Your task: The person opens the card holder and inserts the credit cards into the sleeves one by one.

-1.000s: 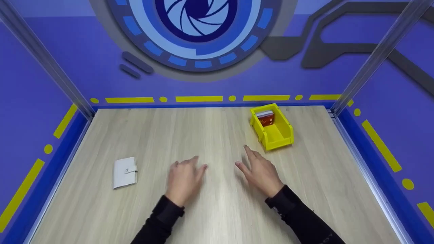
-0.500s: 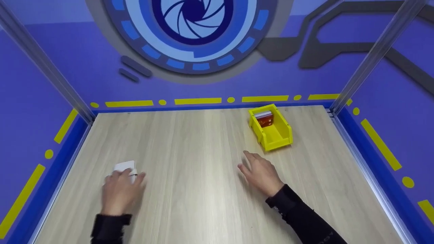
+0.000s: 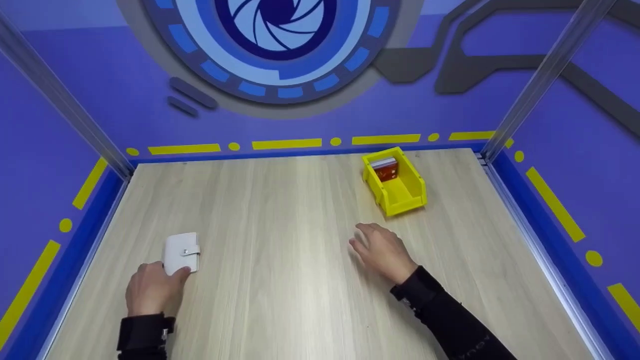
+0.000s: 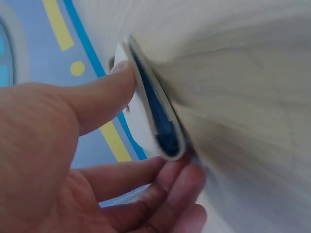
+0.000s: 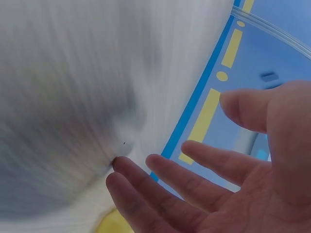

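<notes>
A small white card holder (image 3: 181, 250) with a snap strap lies at the left of the table in the head view. My left hand (image 3: 152, 290) grips its near left corner, thumb on the front cover. Seen from the left wrist, the card holder (image 4: 150, 102) is edge-on with dark blue inner sleeves showing; the thumb (image 4: 104, 99) presses its cover and curled fingers (image 4: 180, 179) meet the spine. My right hand (image 3: 382, 250) holds nothing, fingers relaxed over the table, just in front of the yellow bin. From the right wrist, the spread fingers (image 5: 194, 182) are bare.
A yellow open-front bin (image 3: 405, 205) stands at the back right, with several cards (image 3: 386, 171) upright against its inner left side, a red one in front. Blue walls with yellow markings (image 3: 287, 144) border the wooden table (image 3: 280, 225) at the back and sides.
My left hand has moved left from the table's middle, passed over the card holder, then drawn back to take hold of its near corner. My right hand has hardly moved.
</notes>
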`<state>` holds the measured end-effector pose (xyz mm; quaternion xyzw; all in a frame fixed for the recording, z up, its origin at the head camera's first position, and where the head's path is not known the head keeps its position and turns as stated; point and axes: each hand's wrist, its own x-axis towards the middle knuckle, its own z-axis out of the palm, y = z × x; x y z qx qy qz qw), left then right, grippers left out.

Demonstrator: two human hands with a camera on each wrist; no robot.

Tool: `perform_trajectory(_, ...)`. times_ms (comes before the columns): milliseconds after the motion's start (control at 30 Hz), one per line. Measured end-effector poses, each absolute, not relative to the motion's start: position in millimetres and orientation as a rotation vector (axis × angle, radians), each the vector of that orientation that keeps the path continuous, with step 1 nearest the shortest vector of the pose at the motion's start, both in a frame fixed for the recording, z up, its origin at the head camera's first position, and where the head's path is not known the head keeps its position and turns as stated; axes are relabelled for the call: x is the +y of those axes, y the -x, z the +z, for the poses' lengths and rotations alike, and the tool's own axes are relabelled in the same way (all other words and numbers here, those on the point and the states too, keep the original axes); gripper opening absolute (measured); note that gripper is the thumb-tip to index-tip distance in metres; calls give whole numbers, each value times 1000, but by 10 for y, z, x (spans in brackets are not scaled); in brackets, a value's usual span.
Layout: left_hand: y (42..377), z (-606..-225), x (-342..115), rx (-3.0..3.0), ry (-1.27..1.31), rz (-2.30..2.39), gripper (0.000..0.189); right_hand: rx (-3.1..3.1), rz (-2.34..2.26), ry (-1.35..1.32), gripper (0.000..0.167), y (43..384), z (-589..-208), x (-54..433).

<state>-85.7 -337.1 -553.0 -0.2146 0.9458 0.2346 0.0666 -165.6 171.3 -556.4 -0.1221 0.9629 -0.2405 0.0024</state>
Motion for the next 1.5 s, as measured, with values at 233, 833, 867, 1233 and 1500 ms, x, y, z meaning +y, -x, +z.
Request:
perform_trajectory(233, 912, -5539, -3495, 2775, 681, 871, 69, 3035, -766, 363, 46, 1655, -5555, 1715)
perform_trajectory(833, 1298, -5001, -2670, 2936, 444, 1251, 40, 2995, -952, 410, 39, 1715, -5348, 1662)
perform_trajectory(867, 1323, -4964, -2575, 2942, 412, 1279, 37, 2984, -969, 414, 38, 1718, -5337, 1652)
perform_trajectory(1233, 1581, -4863, -1307, 2742, 78, 1549, 18, 2808, -1250, 487, 21, 1701, -5083, 1495)
perform_trajectory(1500, 1655, -4928, -833, 2651, -254, 1552, 23, 2772, -1361, 511, 25, 1775, -5081, 1383)
